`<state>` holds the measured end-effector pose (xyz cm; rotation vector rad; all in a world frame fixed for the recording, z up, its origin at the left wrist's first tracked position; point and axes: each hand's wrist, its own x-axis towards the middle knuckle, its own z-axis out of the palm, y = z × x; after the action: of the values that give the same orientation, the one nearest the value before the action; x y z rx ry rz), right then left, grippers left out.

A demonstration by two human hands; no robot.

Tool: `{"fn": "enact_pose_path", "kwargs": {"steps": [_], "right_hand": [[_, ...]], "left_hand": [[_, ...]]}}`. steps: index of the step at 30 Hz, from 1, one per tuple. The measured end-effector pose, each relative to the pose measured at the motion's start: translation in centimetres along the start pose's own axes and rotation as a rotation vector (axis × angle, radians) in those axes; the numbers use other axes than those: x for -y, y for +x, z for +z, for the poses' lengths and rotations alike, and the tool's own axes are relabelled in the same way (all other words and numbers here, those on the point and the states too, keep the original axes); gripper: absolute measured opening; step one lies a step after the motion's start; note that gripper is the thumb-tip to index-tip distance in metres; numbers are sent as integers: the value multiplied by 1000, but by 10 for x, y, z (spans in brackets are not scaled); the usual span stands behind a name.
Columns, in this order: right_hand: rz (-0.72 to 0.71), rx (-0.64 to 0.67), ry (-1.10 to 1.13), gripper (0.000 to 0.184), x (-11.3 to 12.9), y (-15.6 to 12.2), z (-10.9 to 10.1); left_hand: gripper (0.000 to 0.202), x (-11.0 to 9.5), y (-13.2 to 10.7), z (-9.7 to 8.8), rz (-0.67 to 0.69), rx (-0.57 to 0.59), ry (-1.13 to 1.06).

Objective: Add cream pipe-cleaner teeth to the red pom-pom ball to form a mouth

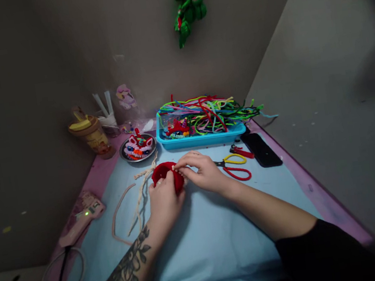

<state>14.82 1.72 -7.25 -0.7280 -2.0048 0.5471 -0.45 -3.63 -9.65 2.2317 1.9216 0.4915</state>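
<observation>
In the head view, a red, fuzzy, hollow cup-shaped piece (pixel 160 168) is gripped by my left hand (pixel 165 197), the thumb pressed on its near wall. My right hand (pixel 203 171) pinches a small cream bobbly strip (pixel 174 167) against the red rim; the strip runs partly under the fingers. Left of the red piece lie twisted cream pipe cleaners (pixel 143 198). A pale pink pipe cleaner (pixel 114 216) curves on the cloth nearby. Scissors (pixel 236 166) with one yellow and one red handle lie right of my right hand.
Behind stands a blue tray (pixel 201 141) heaped with coloured pipe cleaners. A metal bowl (pixel 155 148) holds small fuzzy pieces. A lidded cup (pixel 94 137) and a pink glue gun (pixel 86 214) with a cord are at left; a red lighter (pixel 243 152) and phone (pixel 261 149) at right.
</observation>
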Motion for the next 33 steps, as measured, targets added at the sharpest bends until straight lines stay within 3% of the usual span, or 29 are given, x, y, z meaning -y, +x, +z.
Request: {"fn": "enact_pose_path", "kwargs": {"steps": [4,10,15,18,22,25,28,30,33], "right_hand": [[92,96,61,22,1,2,-2],[216,43,94,14,1,1,1],[191,13,69,14,-1,-1,4],[179,54,76,17,-4,0,3],[168,125,174,24,-9,3,-1],[179,34,237,28,-10,4,-4],[149,-78,163,21,-6,2,-3],[89,-106,84,14,-1,-1,0],[1,-108,-1,6,5,-6,9]], "left_hand": [[41,4,2,3,-23,61,-251],[33,-1,1,-1,0,68,-107],[34,0,0,-1,-5,77,-152],[47,3,0,3,-56,109,-437],[64,1,4,4,-182,98,-980],[57,-2,9,-1,-278,30,-1411],[50,-2,14,-4,-458,-60,-1777],[47,0,17,-5,-582,-106,-1910],[41,2,18,-2,-615,-174,-1974]]}}
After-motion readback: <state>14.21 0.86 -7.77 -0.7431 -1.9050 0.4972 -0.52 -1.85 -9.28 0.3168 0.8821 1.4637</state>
